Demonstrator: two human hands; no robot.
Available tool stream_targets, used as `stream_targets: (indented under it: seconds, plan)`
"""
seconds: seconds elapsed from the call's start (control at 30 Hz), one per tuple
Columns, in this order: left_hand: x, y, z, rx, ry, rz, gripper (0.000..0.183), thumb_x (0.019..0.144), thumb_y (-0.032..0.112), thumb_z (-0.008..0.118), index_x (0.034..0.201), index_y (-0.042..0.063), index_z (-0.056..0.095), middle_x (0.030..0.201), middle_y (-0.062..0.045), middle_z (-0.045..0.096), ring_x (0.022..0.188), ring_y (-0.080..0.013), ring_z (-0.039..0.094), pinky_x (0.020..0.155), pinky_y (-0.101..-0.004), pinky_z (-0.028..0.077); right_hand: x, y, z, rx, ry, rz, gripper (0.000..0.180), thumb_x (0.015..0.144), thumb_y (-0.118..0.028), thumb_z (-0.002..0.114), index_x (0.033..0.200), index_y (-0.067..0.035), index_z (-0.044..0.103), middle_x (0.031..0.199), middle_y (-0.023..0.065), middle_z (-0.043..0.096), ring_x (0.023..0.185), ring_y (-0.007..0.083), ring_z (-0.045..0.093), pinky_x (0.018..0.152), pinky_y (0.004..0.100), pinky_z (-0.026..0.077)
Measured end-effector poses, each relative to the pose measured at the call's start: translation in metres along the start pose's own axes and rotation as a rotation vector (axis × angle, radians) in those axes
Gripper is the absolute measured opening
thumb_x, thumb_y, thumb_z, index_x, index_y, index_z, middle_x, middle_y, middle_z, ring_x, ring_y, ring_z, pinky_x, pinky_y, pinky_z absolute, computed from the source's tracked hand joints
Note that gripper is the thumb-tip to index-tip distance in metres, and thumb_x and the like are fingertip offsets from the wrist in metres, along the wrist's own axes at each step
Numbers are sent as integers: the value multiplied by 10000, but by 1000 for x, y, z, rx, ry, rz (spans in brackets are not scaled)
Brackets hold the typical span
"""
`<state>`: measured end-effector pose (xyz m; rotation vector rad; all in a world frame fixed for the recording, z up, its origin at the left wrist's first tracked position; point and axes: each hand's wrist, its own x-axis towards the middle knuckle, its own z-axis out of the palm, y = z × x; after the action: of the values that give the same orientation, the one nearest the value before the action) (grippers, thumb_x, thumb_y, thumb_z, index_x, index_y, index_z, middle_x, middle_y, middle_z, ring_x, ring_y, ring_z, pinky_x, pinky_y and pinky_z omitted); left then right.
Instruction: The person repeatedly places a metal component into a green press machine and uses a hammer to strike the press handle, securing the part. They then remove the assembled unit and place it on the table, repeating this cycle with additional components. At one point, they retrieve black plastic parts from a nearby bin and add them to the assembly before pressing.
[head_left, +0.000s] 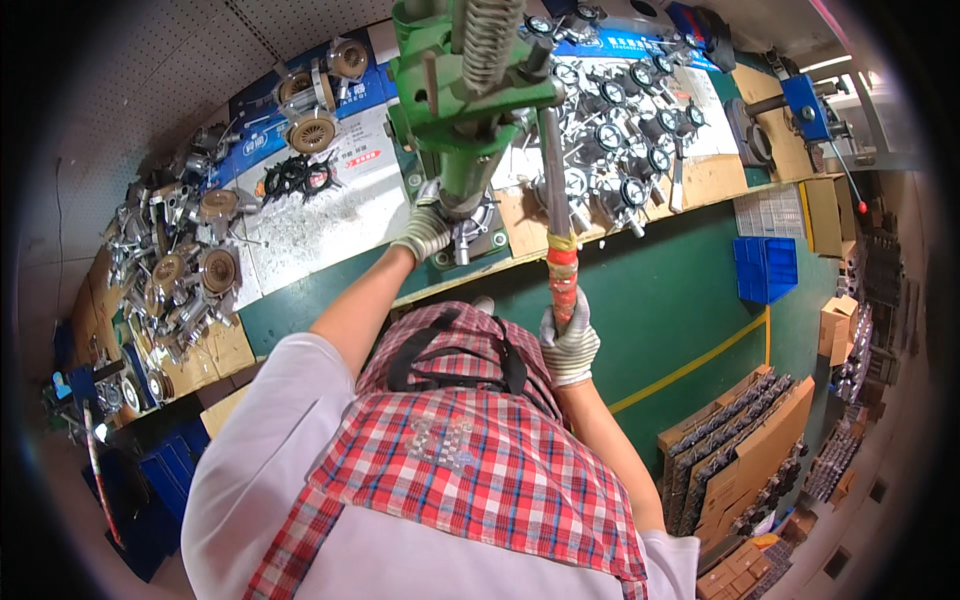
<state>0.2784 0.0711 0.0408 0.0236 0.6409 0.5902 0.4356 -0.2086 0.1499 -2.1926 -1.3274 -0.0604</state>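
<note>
A green manual arbor press (469, 112) stands at the bench edge, a coil spring at its top. Under its ram sits a metal part with a spout (472, 229), partly hidden by the ram. My left hand (426, 229), in a striped knit glove, is beside that part at the ram's foot; its fingertips are hidden. My right hand (571, 345), gloved the same way, is closed around the press's lever handle (562, 277), wrapped in red and yellow tape. Right of the press lie several metal assemblies with black rings (607, 136). Black plastic rings (296, 178) lie to its left.
Metal assemblies with brown discs (219, 271) are heaped on the bench's left. A second press with a blue head (806, 112) stands at right. Blue bins (765, 268) and a carton of parts layered with cardboard (731, 457) are on the green floor.
</note>
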Motion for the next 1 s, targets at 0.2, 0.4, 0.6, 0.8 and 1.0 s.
stream_targets:
  seconds: [0.2, 0.4, 0.6, 0.8, 1.0]
  plan:
    - [4, -5, -1, 66, 6, 52, 456, 1041, 429, 537, 1338, 86, 579, 1291, -128, 656, 1119, -287, 662, 941, -480, 611, 8, -37, -91, -3, -261, 117, 664, 899, -241, 733, 1471, -147, 411, 962, 188, 714, 731, 421, 695, 658, 493, 566]
    - [12, 4, -18, 51, -164, 150, 357, 1003, 205, 602, 1349, 166, 525, 1298, -96, 598, 1189, -273, 603, 983, -482, 586, 100, -172, -274, -481, -397, 88, 570, 858, -150, 793, 1375, -103, 557, 1066, 182, 722, 939, 369, 720, 797, 448, 584]
    - [-24, 1, 40, 1882, 105, 857, 731, 657, 369, 861, 1276, 90, 591, 1246, -172, 610, 1194, -369, 567, 1019, -445, 494, 221, -179, -296, -815, 51, -363, 489, 862, -139, 778, 1314, -88, 596, 1103, 174, 699, 1001, 360, 689, 835, 440, 567]
    - [-98, 20, -21, 2250, 147, 773, 335, 883, 265, 692, 1177, 109, 658, 1307, -143, 571, 1161, -264, 568, 1050, -344, 500, 309, -124, -236, -947, 229, -447, 411, 867, -128, 762, 1254, -72, 636, 1141, 167, 677, 1063, 350, 658, 874, 433, 550]
    - [-148, 34, -121, 2069, 320, 618, 402, 818, 347, 738, 1133, 113, 653, 1147, -109, 666, 1087, -233, 638, 1035, -356, 514, 297, -84, -182, -792, 352, -532, 336, 871, -118, 747, 1193, -56, 676, 1178, 159, 655, 1125, 341, 627, 912, 425, 534]
